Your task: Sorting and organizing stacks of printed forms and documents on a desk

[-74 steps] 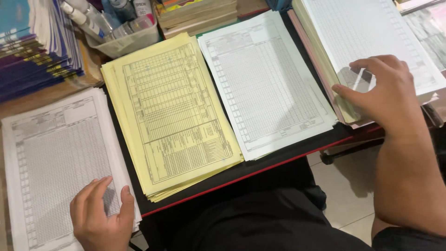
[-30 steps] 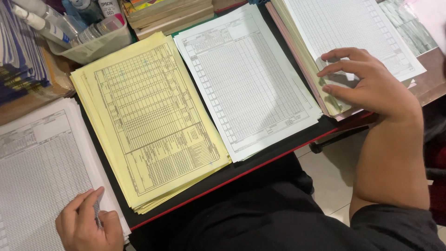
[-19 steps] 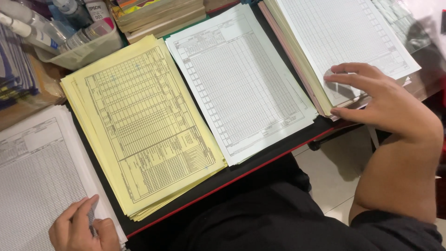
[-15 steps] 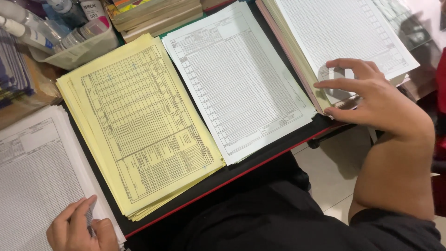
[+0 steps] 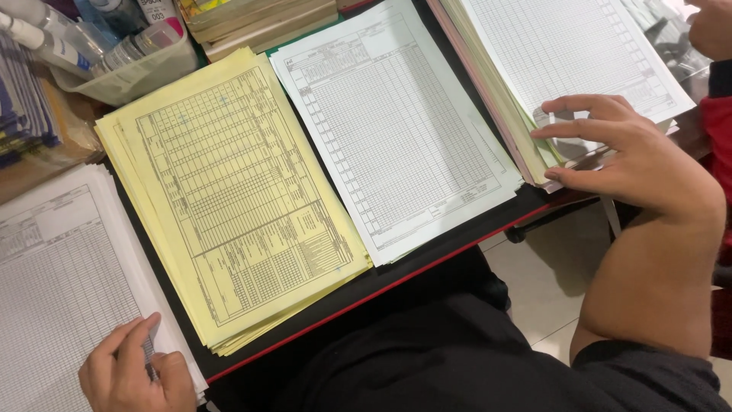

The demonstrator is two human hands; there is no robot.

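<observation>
Yellow forms [image 5: 229, 198] between white stacks [image 5: 396, 130]

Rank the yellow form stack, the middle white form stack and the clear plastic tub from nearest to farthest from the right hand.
1. Middle white form stack, just left of the right hand.
2. Yellow form stack, further left, centre of the desk.
3. Clear plastic tub, far top-left corner.

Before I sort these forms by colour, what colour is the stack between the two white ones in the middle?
Pale yellow: the yellow stack, printed with dark grid tables, shows best in the head view.
</observation>
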